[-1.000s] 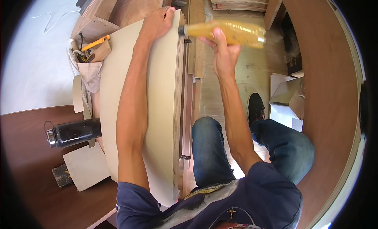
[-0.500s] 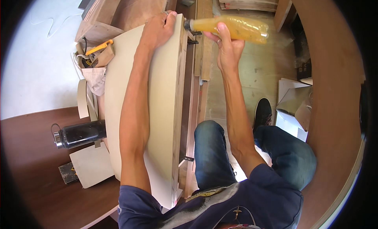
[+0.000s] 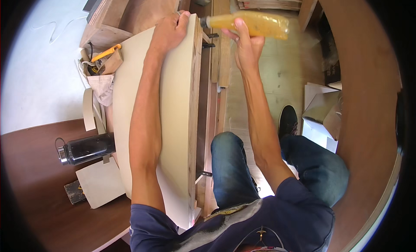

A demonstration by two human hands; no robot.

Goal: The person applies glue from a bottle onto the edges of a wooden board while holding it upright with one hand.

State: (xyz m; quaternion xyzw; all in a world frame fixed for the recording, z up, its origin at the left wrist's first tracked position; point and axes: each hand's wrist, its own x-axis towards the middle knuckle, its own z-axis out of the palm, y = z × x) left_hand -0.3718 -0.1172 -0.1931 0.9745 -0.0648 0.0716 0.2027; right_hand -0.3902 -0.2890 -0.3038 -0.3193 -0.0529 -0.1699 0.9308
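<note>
Pale floor (image 3: 273, 66) right of centre, cream panel (image 3: 175, 105) left of it. Yellow bottle (image 3: 264, 24), upper centre, nearly level in the right hand's (image 3: 248, 46) grip. Left hand (image 3: 169, 33) rests curled at the panel's upper end — fingertips hidden, cannot tell if gripping. Dark cap (image 3: 203, 22) at panel edge, contact unclear. Left forearm (image 3: 145, 109) covers part of the panel; tool pouch (image 3: 102, 87) upper left, dark flask (image 3: 91, 149) below.

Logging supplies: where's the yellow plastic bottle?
Head view, top, right of centre: the bottle is in the right hand, black cap near the curved cream panel.
</note>
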